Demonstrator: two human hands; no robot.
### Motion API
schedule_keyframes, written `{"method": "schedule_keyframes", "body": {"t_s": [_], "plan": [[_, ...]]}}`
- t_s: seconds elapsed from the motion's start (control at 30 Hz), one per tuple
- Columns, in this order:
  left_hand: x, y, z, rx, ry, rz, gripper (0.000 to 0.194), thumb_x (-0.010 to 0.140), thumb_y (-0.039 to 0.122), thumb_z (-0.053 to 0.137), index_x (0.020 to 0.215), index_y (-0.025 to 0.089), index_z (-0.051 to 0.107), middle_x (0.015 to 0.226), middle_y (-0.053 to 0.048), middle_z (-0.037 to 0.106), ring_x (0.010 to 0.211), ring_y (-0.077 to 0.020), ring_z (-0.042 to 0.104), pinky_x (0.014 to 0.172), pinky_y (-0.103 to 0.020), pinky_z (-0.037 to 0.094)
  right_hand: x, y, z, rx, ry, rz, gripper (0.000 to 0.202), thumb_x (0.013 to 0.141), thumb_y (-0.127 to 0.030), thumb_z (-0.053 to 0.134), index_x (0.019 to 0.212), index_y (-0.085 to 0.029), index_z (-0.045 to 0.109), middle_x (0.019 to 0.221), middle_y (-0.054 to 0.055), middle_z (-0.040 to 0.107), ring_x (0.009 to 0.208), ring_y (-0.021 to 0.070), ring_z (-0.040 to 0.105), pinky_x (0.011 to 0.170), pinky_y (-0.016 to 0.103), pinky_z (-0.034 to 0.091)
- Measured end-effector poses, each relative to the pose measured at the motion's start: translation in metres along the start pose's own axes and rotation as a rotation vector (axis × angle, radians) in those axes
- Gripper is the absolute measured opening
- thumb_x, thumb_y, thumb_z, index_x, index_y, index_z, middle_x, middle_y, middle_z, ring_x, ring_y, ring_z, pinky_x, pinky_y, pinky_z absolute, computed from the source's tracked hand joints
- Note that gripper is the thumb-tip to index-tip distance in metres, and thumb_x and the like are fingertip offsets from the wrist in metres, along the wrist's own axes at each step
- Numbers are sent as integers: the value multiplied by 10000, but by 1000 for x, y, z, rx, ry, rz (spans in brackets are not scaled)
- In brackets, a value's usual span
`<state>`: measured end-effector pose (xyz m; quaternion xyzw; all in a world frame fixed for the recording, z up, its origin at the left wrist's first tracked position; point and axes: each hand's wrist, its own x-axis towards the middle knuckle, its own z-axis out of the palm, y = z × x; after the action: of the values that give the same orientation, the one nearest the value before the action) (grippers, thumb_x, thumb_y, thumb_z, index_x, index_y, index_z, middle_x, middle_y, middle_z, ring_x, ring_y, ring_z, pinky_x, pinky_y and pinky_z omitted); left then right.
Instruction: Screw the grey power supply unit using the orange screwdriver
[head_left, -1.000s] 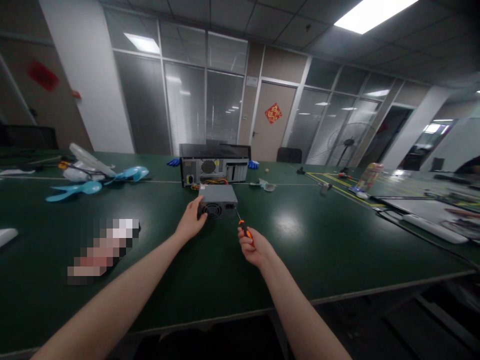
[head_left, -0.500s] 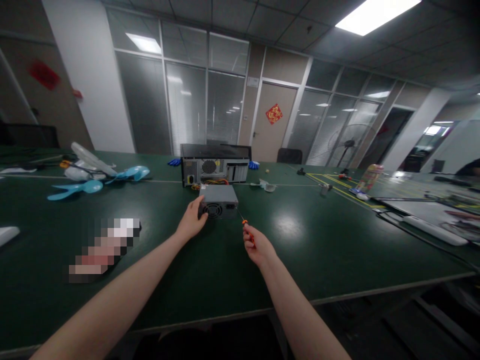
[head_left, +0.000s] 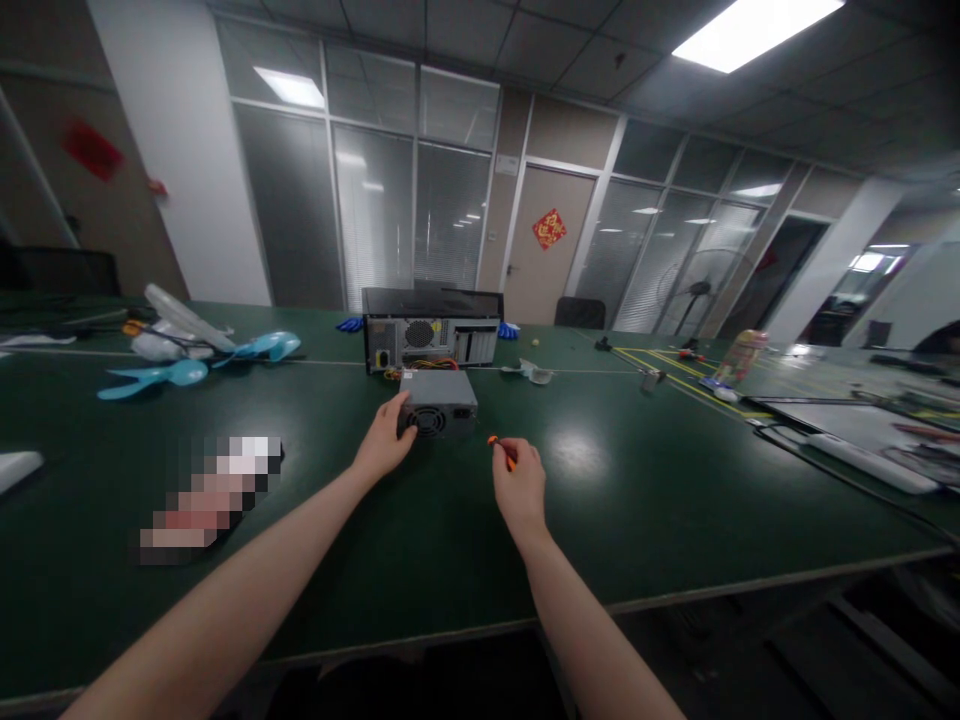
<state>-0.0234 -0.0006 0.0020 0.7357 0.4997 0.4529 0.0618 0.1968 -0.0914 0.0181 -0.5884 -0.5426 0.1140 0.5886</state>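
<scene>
- The grey power supply (head_left: 441,402) lies on the green table (head_left: 420,540) ahead of me, at twelve o'clock.
- My left hand (head_left: 384,442) grips the unit's near left corner, at its eight o'clock; I cannot make out where every finger lies.
- My right hand (head_left: 519,488), between the unit's four and five o'clock, closes round an orange-and-dark screwdriver (head_left: 493,441). My fingers cover most of its handle, and I cannot make out its shaft or tip.
- At twelve o'clock, just behind the unit, sits the computer case (head_left: 435,335); coloured cables (head_left: 431,364) show between them, their lower runs hidden.
- Blue glove-like shapes (head_left: 510,330) peek out at both sides of the case, partly covered.
- At the unit's eight o'clock, something on the table is blurred into pixel blocks (head_left: 214,500).
- At nine o'clock, the picture's edge cuts off a white object (head_left: 19,470).
</scene>
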Motion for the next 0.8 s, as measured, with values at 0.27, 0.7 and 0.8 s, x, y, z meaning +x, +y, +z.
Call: {"method": "schedule_keyframes", "body": {"t_s": [0.27, 0.7, 0.8], "plan": [[1, -1, 1, 11, -4, -1, 594, 768, 288, 512, 1319, 254, 293, 1255, -102, 406, 1138, -245, 433, 958, -450, 357, -8, -17, -1, -241, -40, -312, 249, 741, -63, 439, 931, -180, 549, 945, 71, 503, 914, 187, 466, 831, 345, 390], [0, -1, 1, 6, 7, 21, 595, 764, 272, 521, 1315, 243, 299, 1249, -96, 410, 1150, -235, 421, 992, -436, 325, -3, -9, -4, -111, 3, -133, 167, 767, -206, 495, 919, -171, 553, 917, 66, 522, 808, 153, 513, 754, 304, 429], [0, -3, 1, 8, 7, 29, 597, 762, 272, 522, 1315, 243, 298, 1251, -94, 406, 1149, -231, 420, 991, -430, 328, 0, -1, -1, 41, 12, 38, 219, 761, -324, 528, 895, -152, 552, 805, 49, 548, 689, 133, 519, 629, 265, 442]]}}
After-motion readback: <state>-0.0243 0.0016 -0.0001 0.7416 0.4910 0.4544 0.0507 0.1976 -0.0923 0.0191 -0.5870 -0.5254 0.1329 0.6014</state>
